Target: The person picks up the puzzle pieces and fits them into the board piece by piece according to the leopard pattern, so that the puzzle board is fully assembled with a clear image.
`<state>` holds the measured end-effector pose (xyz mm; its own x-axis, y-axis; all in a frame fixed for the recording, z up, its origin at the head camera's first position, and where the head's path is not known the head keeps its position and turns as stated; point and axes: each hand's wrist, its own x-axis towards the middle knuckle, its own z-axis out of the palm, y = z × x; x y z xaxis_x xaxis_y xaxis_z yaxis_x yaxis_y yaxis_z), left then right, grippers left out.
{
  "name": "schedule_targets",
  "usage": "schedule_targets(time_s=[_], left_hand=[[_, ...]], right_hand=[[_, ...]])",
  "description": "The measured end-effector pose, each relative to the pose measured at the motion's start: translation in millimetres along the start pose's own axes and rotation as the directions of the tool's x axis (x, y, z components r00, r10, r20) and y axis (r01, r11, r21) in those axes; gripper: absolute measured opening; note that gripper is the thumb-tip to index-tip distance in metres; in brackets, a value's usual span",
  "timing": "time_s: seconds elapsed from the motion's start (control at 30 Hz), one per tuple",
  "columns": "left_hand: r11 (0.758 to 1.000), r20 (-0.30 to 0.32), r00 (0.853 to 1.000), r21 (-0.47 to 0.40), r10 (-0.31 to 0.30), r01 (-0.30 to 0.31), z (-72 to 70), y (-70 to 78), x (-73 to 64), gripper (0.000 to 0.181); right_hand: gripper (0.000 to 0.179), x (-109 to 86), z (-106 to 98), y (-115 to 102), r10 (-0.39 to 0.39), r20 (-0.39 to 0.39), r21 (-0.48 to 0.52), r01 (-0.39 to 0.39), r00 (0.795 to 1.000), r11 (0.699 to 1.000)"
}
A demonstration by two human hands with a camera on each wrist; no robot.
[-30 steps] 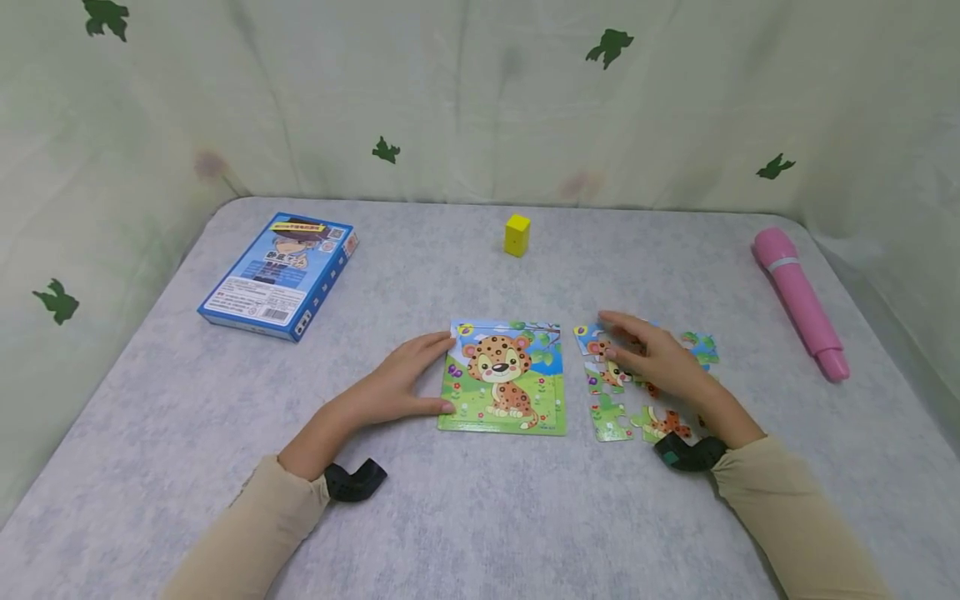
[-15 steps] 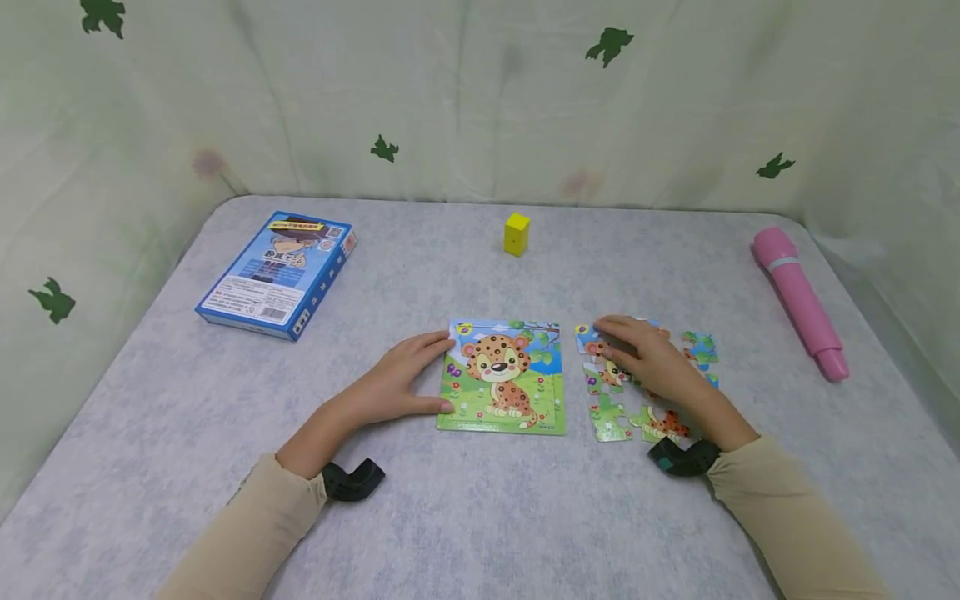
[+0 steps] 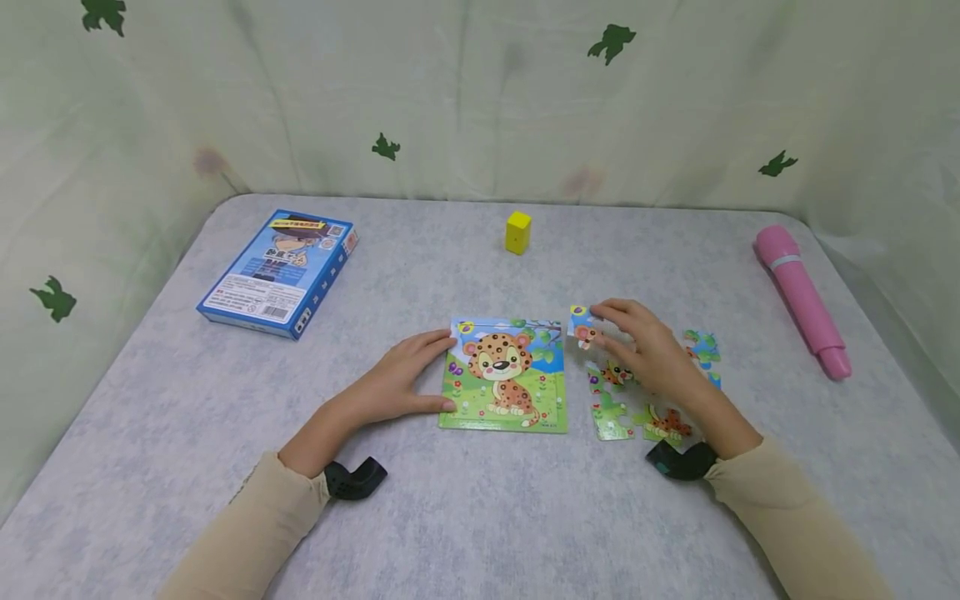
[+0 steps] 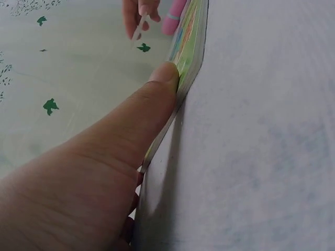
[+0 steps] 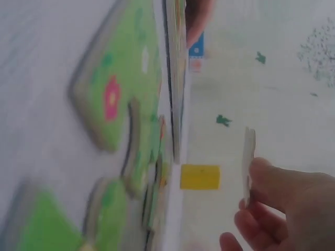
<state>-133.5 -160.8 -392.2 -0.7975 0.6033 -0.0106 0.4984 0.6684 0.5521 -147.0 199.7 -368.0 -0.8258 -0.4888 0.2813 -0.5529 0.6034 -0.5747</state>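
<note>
My right hand pinches a corner jigsaw piece between thumb and fingers. In the right wrist view the raised piece is seen edge-on, clear of the tabletop. Several other jigsaw pieces lie beneath and around that hand, some hidden by it. To their left is a square leopard puzzle board, lying flat. My left hand rests along its left side, fingers extended to the upper corner and thumb touching lower down. The left wrist view shows that thumb against the board's edge.
A blue box lies at the back left of the table. The small yellow block stands at the back middle. On the right lies a pink cylindrical object. A pale curtain hangs behind.
The right hand has taken hold of the top-left corner piece and lifted it up and slightly left, away from the other pieces. The left hand and board have stayed put.
</note>
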Motion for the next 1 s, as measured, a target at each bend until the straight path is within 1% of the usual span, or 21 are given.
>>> schedule_targets(time_s=[0.13,0.3,0.43,0.5,0.57,0.63,0.7,0.8,0.9,1.0], left_hand=[[1.000,-0.001,1.000,0.004,0.004,-0.004,0.1,0.7,1.2,0.090],[1.000,0.003,1.000,0.008,0.000,0.000,-0.3,1.1,1.1,0.090],[1.000,0.002,1.000,0.004,-0.001,0.001,-0.8,0.9,0.8,0.089],[1.000,0.000,1.000,0.001,-0.002,0.002,-0.8,0.7,0.7,0.088],[1.000,-0.001,1.000,-0.001,-0.004,0.004,-0.6,0.8,0.6,0.088],[1.000,0.002,1.000,-0.004,-0.011,0.011,-0.3,1.1,0.5,0.088],[1.000,0.007,1.000,-0.004,-0.015,0.015,-0.1,1.6,0.4,0.088],[1.000,0.015,1.000,-0.008,-0.025,0.025,0.0,2.4,1.3,0.087],[0.999,0.021,0.999,-0.007,-0.032,0.032,-0.7,3.2,1.8,0.087],[0.999,0.025,0.999,-0.002,-0.038,0.038,-2.0,4.1,1.8,0.087]], right_hand=[[0.044,9.3,4.8,-22.0,-0.061,-0.012,0.010,0.061,0.998,0.998],[0.042,26.6,21.0,-41.3,-0.087,0.011,0.047,0.087,0.996,0.995],[0.041,39.5,37.5,-50.7,-0.085,0.066,0.096,0.079,0.994,0.992],[0.040,44.6,46.4,-52.7,-0.067,0.110,0.125,0.053,0.992,0.991],[0.041,48.8,54.7,-53.3,-0.037,0.151,0.128,0.018,0.988,0.992],[0.041,52.2,62.6,-51.9,-0.003,0.188,0.118,-0.020,0.982,0.993],[0.041,55.2,68.9,-50.2,0.024,0.213,0.086,-0.043,0.977,0.995],[0.041,58.9,73.7,-49.5,0.039,0.235,0.024,-0.046,0.971,0.999],[0.042,62.5,75.8,-50.7,0.034,0.246,-0.030,-0.027,0.969,0.999],[0.043,66.9,78.1,-51.4,0.032,0.254,-0.056,-0.018,0.967,0.998]])
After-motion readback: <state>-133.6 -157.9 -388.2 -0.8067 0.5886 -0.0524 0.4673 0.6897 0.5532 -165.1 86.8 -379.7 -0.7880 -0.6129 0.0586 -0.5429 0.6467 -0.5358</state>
